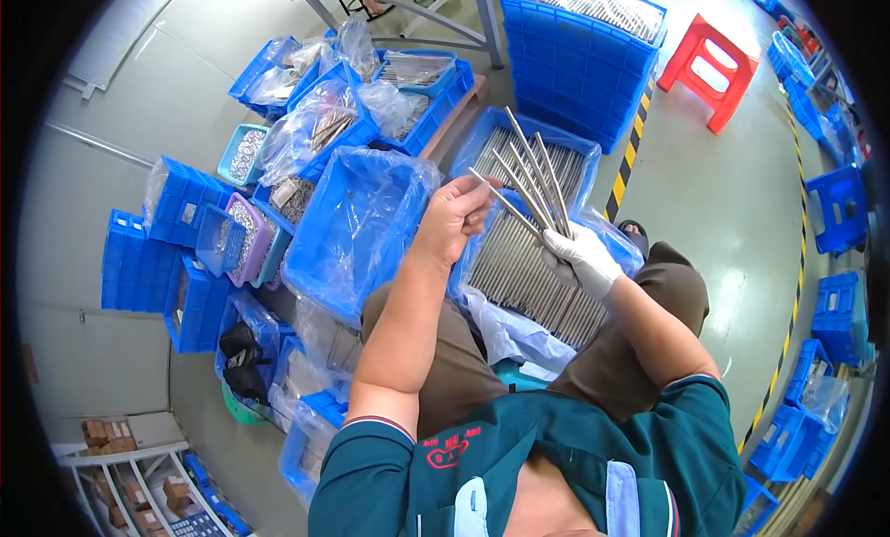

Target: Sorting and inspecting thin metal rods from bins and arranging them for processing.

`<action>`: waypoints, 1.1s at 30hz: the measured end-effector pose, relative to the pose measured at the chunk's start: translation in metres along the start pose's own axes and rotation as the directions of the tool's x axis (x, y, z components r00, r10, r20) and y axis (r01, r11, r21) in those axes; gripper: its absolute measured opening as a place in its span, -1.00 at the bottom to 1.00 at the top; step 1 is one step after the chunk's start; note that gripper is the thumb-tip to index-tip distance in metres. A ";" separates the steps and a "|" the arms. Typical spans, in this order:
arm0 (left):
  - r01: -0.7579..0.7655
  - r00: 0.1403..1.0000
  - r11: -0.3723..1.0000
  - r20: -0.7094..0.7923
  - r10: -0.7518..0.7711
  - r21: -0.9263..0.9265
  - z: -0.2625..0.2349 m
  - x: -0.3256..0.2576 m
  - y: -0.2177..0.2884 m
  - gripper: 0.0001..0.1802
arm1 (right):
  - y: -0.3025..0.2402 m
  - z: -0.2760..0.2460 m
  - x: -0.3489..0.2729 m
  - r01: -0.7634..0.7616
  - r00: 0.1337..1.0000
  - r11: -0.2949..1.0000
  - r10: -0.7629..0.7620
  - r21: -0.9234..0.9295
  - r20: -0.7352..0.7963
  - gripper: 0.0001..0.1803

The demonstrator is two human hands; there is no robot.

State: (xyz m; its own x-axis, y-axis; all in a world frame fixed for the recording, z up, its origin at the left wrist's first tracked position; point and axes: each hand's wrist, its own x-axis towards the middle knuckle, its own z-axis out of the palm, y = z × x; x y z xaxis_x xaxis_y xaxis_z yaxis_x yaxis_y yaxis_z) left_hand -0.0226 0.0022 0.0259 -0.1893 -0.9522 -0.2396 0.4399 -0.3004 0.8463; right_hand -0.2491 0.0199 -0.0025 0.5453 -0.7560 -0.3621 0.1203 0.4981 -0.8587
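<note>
My right hand point(582, 256), in a white glove, grips the lower ends of several long thin metal rods point(532, 171) that fan upward. My bare left hand point(456, 218) pinches one rod of the fan near its upper left end. Both hands are above a blue crate point(482, 138) lined with clear plastic and filled with rows of the same rods. An empty-looking blue crate point(345, 229) lined with plastic sits just left of my left hand, over my left knee.
Many blue crates and bags of small metal parts point(315, 120) crowd the left side. A tall stack of blue crates point(579, 60) stands behind, a red stool point(709, 69) to its right. More blue crates point(839, 208) line the right wall.
</note>
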 end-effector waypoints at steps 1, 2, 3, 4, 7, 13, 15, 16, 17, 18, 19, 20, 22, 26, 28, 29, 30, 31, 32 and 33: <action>-0.004 1.000 1.000 0.002 0.004 0.003 0.001 -0.001 0.001 -0.83 | 0.000 0.001 -0.001 -0.009 1.000 1.000 0.009 -0.018 -0.008 -0.74; -0.006 1.000 1.000 -0.011 0.006 0.010 0.001 -0.002 0.001 -0.82 | -0.002 0.004 -0.002 -0.006 1.000 1.000 0.006 -0.026 -0.023 -0.75; -0.008 1.000 1.000 -0.024 0.008 0.018 0.001 -0.003 0.001 -0.81 | -0.002 0.005 -0.003 -0.002 1.000 1.000 0.001 -0.027 -0.023 -0.75; -0.010 1.000 1.000 -0.021 0.011 0.020 0.001 -0.003 0.001 -0.81 | -0.001 0.005 -0.003 -0.003 1.000 1.000 0.002 -0.022 -0.026 -0.75; -0.017 1.000 1.000 -0.013 0.017 0.014 0.001 -0.003 0.000 -0.81 | 0.001 0.004 -0.002 -0.002 1.000 1.000 0.001 -0.026 -0.031 -0.77; -0.013 0.998 0.999 -0.059 0.017 0.052 0.006 -0.005 0.002 -0.86 | 0.005 0.002 -0.001 0.067 0.998 0.991 -0.068 -0.115 -0.008 -0.77; -0.032 0.996 0.999 -0.084 0.034 0.025 0.002 -0.005 -0.001 -0.89 | 0.004 0.005 -0.001 0.083 0.995 0.972 -0.094 -0.220 -0.043 -0.76; -0.029 0.996 0.999 -0.081 0.031 0.027 0.003 -0.005 -0.001 -0.89 | 0.005 0.005 -0.001 0.083 0.994 0.973 -0.095 -0.218 -0.046 -0.76; -0.035 0.996 0.999 -0.079 0.037 0.025 0.005 -0.005 0.000 -0.91 | 0.005 0.004 -0.001 0.075 0.995 0.977 -0.086 -0.200 -0.045 -0.75; -0.040 0.996 0.999 -0.076 0.042 0.024 0.006 -0.005 0.000 -0.92 | 0.006 0.004 -0.001 0.067 0.996 0.981 -0.076 -0.183 -0.043 -0.74; -0.038 0.996 0.999 -0.075 0.040 0.026 0.006 -0.005 0.000 -0.92 | 0.006 0.005 -0.002 0.068 0.996 0.981 -0.077 -0.180 -0.045 -0.74; -0.041 0.997 0.999 -0.064 0.042 0.026 0.005 -0.004 0.000 -0.93 | 0.005 0.006 -0.003 0.071 0.995 0.980 -0.082 -0.184 -0.054 -0.74; -0.042 0.998 0.999 -0.050 0.043 0.028 0.004 -0.003 -0.001 -0.93 | 0.004 0.006 -0.003 0.076 0.994 0.980 -0.089 -0.185 -0.065 -0.73; -0.047 0.998 0.999 -0.045 0.048 0.025 0.004 -0.003 -0.001 -0.93 | 0.005 0.006 -0.003 0.083 0.991 0.971 -0.103 -0.222 -0.083 -0.73; -0.048 0.997 0.998 -0.051 0.050 0.029 0.005 -0.003 -0.001 -0.93 | 0.005 0.006 -0.004 0.093 0.990 0.973 -0.112 -0.214 -0.081 -0.73; -0.048 0.997 0.998 -0.056 0.050 0.039 0.005 -0.004 -0.001 -0.93 | 0.004 0.007 -0.004 0.090 0.990 0.968 -0.113 -0.236 -0.089 -0.73; -0.047 0.997 0.998 -0.061 0.050 0.049 0.006 -0.004 -0.001 -0.92 | 0.004 0.007 -0.005 0.086 0.989 0.962 -0.115 -0.259 -0.097 -0.73; -0.048 0.997 0.998 -0.059 0.051 0.050 0.006 -0.005 0.000 -0.92 | 0.005 0.006 -0.004 0.087 0.988 0.962 -0.116 -0.259 -0.098 -0.73; -0.045 0.997 0.998 -0.060 0.048 0.048 0.006 -0.005 0.000 -0.91 | 0.007 0.004 -0.004 0.095 0.989 0.966 -0.118 -0.240 -0.085 -0.73; -0.042 0.997 0.998 -0.061 0.044 0.045 0.007 -0.005 0.000 -0.89 | 0.008 0.002 -0.003 0.101 0.990 0.970 -0.119 -0.220 -0.071 -0.74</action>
State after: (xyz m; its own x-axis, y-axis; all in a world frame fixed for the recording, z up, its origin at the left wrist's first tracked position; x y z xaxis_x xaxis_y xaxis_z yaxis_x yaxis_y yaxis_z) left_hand -0.0275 0.0074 0.0308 -0.1159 -0.9662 -0.2302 0.4071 -0.2576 0.8763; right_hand -0.2483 0.0274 -0.0077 0.4670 -0.8381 -0.2819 -0.0110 0.3133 -0.9496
